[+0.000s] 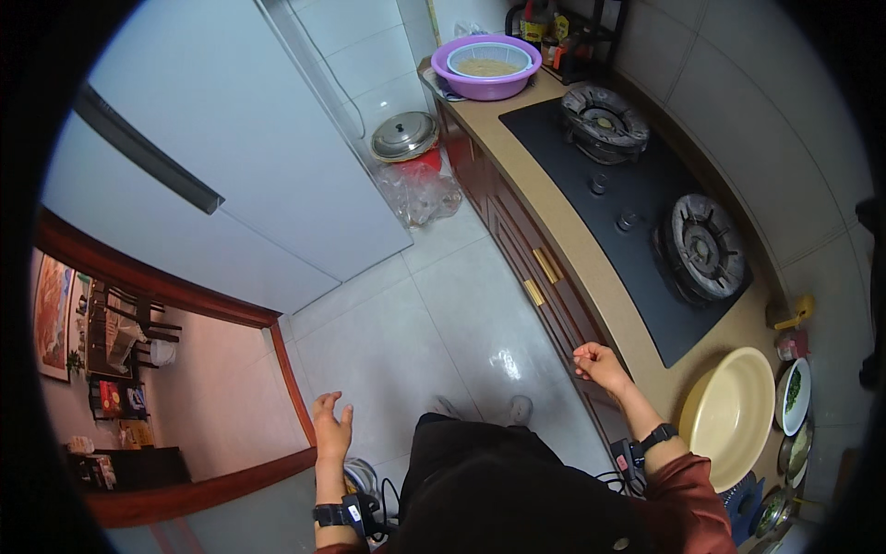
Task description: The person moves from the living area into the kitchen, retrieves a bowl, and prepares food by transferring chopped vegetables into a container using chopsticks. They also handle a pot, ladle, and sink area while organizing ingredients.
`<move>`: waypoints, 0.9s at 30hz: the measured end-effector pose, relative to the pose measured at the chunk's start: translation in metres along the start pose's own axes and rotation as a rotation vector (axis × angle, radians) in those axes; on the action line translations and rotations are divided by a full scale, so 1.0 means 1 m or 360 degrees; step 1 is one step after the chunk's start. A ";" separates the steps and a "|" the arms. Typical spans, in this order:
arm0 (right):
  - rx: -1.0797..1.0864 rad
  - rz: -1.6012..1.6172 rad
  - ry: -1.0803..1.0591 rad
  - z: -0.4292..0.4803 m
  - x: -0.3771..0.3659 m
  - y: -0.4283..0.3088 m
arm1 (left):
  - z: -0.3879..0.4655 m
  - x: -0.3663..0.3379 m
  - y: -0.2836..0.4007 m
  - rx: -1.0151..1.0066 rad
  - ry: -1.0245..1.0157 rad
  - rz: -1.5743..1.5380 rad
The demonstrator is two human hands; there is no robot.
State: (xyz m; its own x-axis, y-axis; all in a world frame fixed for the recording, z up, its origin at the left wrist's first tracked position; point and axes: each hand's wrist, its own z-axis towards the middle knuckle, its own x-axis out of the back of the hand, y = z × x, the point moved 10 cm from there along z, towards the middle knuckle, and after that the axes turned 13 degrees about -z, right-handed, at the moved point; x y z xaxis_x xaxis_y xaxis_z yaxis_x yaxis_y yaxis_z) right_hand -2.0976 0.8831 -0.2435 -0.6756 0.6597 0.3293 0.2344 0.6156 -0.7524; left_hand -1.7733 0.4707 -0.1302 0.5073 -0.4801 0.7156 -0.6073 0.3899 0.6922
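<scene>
My left hand [332, 426] hovers over the tiled floor beside the doorway, its fingers apart and nothing held. Close to the front edge of the beige countertop [574, 221], my right hand [601, 367] is loosely curled, with nothing visible in it. A black glass gas hob [609, 201] with two burners is set into that counter. Nearest to my right forearm stands a big cream plastic basin [727, 422]. At the counter's far end, a white strainer [488, 50] holding pale, thin food rests in a purple basin [484, 86].
Dishes of chopped greens [794, 391] line the wall on the right. A refrigerator [277, 173] fills the left side, beside a wooden door frame [294, 388]. A lidded pot [405, 135] and a clear plastic bag [422, 194] sit in the far corner.
</scene>
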 end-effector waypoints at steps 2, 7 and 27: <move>0.0053 -0.0106 -0.0043 0.024 -0.007 -0.014 | 0.036 -0.015 0.012 -0.0177 -0.0074 0.0074; -0.0131 -0.0275 0.0131 0.044 0.018 -0.001 | 0.150 -0.061 0.026 -0.0381 -0.0295 0.0185; -0.1212 0.1182 0.1094 0.396 -0.130 0.274 | 0.325 -0.447 -0.086 -0.0567 -0.1348 0.0158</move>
State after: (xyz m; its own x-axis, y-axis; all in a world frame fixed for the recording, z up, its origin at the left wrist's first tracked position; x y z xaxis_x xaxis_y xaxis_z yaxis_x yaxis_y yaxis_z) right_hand -2.2222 0.7948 -0.7183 0.2389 0.8981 0.3692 0.8961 -0.0574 -0.4401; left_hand -2.1465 0.3966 -0.5397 -0.2387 -0.7914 0.5628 -0.3289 0.6112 0.7199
